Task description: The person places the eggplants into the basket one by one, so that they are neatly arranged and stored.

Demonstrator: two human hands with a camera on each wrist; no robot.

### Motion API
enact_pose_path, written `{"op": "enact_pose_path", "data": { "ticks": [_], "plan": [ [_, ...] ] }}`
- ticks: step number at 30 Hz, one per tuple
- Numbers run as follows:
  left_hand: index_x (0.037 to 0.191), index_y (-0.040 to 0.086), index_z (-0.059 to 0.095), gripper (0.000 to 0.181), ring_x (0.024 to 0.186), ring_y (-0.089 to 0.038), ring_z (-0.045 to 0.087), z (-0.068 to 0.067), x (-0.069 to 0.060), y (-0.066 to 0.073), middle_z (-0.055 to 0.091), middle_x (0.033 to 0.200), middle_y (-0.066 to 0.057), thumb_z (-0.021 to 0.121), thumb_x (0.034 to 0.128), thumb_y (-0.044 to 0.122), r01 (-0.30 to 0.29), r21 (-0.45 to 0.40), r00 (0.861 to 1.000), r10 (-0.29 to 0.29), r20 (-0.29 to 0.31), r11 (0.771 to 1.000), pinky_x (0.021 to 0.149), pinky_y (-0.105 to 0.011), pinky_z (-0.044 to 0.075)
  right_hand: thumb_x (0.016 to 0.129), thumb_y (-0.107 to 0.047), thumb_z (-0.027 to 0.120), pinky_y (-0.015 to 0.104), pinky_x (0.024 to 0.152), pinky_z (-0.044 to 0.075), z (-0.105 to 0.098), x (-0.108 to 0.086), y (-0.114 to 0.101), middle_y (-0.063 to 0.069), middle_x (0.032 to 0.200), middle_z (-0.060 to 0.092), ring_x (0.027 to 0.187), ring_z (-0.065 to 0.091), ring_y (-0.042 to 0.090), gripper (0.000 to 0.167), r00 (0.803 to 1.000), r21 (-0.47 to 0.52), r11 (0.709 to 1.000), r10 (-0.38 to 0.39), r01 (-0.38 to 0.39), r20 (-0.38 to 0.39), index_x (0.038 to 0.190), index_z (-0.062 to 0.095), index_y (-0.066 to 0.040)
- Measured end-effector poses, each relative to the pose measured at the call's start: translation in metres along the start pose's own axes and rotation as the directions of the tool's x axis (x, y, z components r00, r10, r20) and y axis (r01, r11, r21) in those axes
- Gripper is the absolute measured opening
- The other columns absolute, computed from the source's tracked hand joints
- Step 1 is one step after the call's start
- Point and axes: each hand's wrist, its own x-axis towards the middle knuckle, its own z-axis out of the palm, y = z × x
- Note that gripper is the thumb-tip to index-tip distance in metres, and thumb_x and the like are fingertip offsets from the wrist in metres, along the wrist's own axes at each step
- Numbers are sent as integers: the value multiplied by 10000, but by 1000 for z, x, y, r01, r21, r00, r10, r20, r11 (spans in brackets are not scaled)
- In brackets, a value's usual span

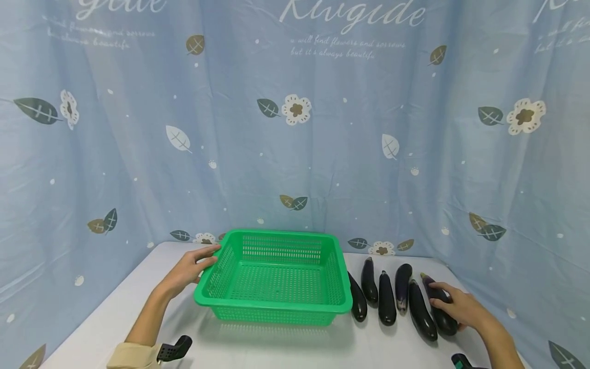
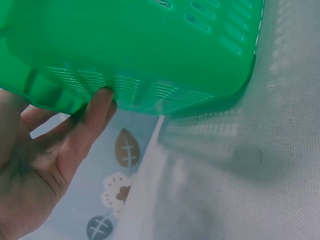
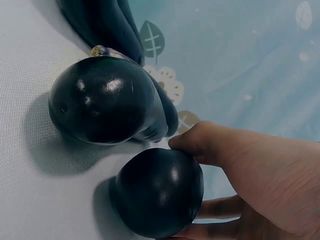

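Observation:
A green plastic basket (image 1: pixel 276 306) stands on the white table, its inside bare. My left hand (image 1: pixel 186 270) touches its left rim and side; in the left wrist view the fingers of that hand (image 2: pixel 60 145) lie against the slotted wall (image 2: pixel 125 90). Several dark eggplants lie in a row right of the basket, one of them (image 1: pixel 387 300) near the middle. At the row's right end, my right hand (image 1: pixel 461 307) grips the rightmost eggplant (image 1: pixel 444 320). The right wrist view has thumb and fingers of the hand (image 3: pixel 260 180) around that eggplant (image 3: pixel 160 192), beside another eggplant (image 3: pixel 102 100).
A blue curtain (image 1: pixel 295 154) with leaves and flowers hangs behind the white table (image 1: pixel 272 348). One eggplant (image 1: pixel 357 300) lies close against the basket's right side. Black devices (image 1: pixel 175 349) are worn at both wrists.

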Motion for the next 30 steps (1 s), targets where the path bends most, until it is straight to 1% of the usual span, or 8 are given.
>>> {"op": "enact_pose_path", "data": {
  "ticks": [2,4,9,14,18,26,30],
  "plan": [
    [1518,145,385,577,1234,-418,555,-1,0,1,356,1524,-281,545,1009,362,9,1,1000,-9,-3,1000,727,-399,590,918,-449,632,336,463,543,0,-1,-1,436,1250,477,796,638,321,634,1000,4,1000,-9,9,-12,1367,484,-27],
    [1519,152,385,570,1253,-435,537,-1,0,1,353,1527,-279,544,1010,355,11,0,1000,-11,-1,1000,738,-410,590,929,-434,620,337,464,544,-1,-1,-2,447,1268,452,797,637,321,618,1000,16,1000,-6,6,-22,1369,476,-24],
    [1525,147,372,576,1315,-482,463,-2,-1,1,322,1547,-277,538,1013,354,7,1,1000,-7,8,1000,767,-436,584,952,-429,592,339,472,549,-2,-1,-1,430,1204,499,774,637,276,613,999,44,999,0,1,-36,1385,443,-21],
    [1526,145,368,582,1333,-494,435,-1,-4,-1,321,1545,-282,537,1013,362,8,1,1000,-8,12,1000,782,-453,580,965,-425,581,338,478,550,-3,-2,-4,353,1098,602,759,648,244,612,999,63,998,-4,7,-50,1402,427,-26],
    [1525,138,368,585,1330,-489,441,-1,-5,-2,331,1536,-286,542,1011,356,9,-3,1000,-9,11,1000,783,-452,583,961,-446,584,345,490,556,-5,-3,-8,303,1038,642,761,651,232,640,999,84,996,1,3,-53,1413,413,-27],
    [1523,121,369,583,1259,-435,529,-1,-4,0,371,1497,-306,556,1007,321,10,-33,1000,-9,23,999,756,-419,593,970,-431,574,354,515,564,-8,-5,-16,335,1055,635,731,652,208,655,998,125,992,7,0,-59,1433,373,-12],
    [1522,120,370,593,1262,-439,526,-2,-3,1,362,1502,-309,565,1002,326,10,-36,1000,-9,26,999,750,-417,593,979,-407,566,349,514,562,-10,-6,-20,332,1059,636,708,650,201,633,998,131,991,8,1,-66,1439,367,-20]
  ]
}}
